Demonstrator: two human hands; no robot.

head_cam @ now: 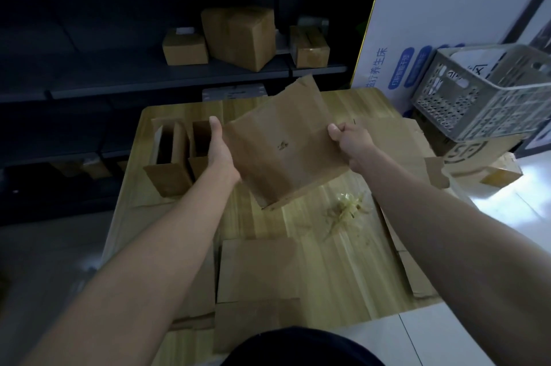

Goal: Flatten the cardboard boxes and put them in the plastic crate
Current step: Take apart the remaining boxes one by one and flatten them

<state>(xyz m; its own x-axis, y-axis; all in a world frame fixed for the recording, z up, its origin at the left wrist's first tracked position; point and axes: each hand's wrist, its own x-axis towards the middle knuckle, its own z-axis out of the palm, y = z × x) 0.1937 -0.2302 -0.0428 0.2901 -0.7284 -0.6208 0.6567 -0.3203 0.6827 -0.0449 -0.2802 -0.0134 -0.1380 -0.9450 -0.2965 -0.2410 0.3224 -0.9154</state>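
I hold a brown cardboard box (283, 145) above the wooden table (337, 261), tilted, its far flap sticking up. My left hand (220, 151) grips its left side and my right hand (351, 142) pinches its right edge. Two open cardboard boxes (176, 157) stand at the table's left. Flattened cardboard (256, 276) lies at the near edge, and more flat cardboard (396, 145) lies on the right under my right hand. The grey plastic crate (489, 91) sits tilted at the right on a printed box, with something white inside.
Crumpled tape scraps (346, 210) lie on the table's middle. Dark shelves behind hold several closed cardboard boxes (238, 37). A large white printed carton (447, 7) stands at the back right. More boxes (501, 174) sit on the floor at the right.
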